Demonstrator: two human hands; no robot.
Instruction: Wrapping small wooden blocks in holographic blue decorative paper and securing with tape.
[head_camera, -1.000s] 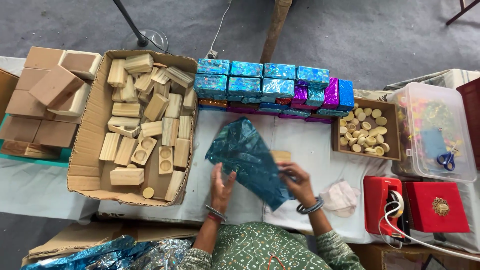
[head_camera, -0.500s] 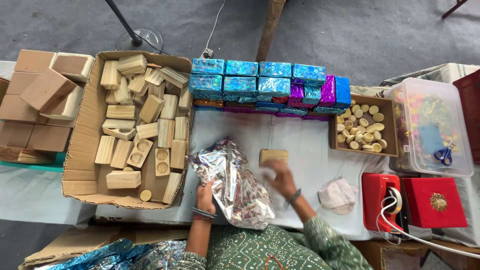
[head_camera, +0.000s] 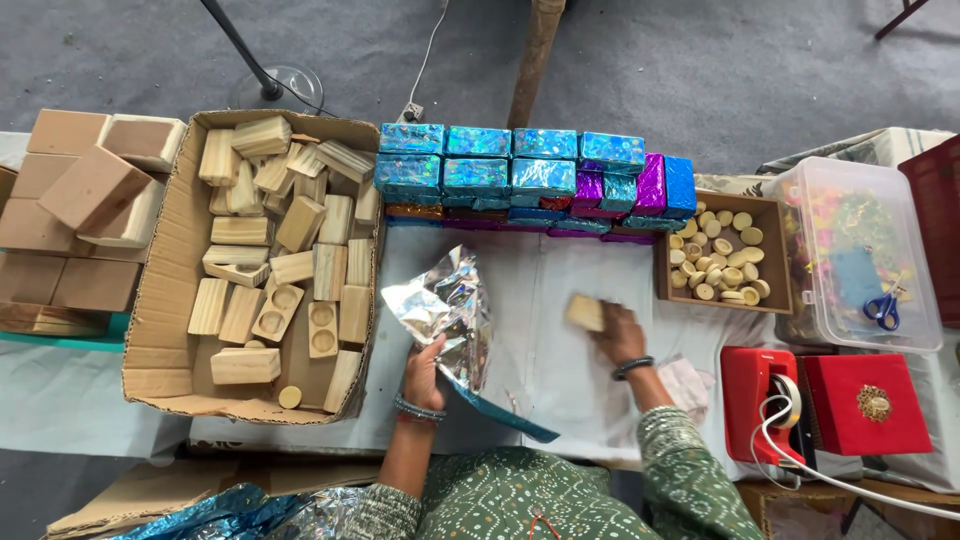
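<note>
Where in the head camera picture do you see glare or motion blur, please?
Head view: glare flares off the crinkled silver foil sheet held by the left hand; the right hand and the small wooden block it touches are slightly motion-blurred; light is otherwise soft and even.

Green white-dotted sleeves, bangles on both wrists

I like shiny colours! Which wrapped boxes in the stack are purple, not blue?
The two purple foil-wrapped boxes near the stack's right end; the other top boxes are blue.
</note>
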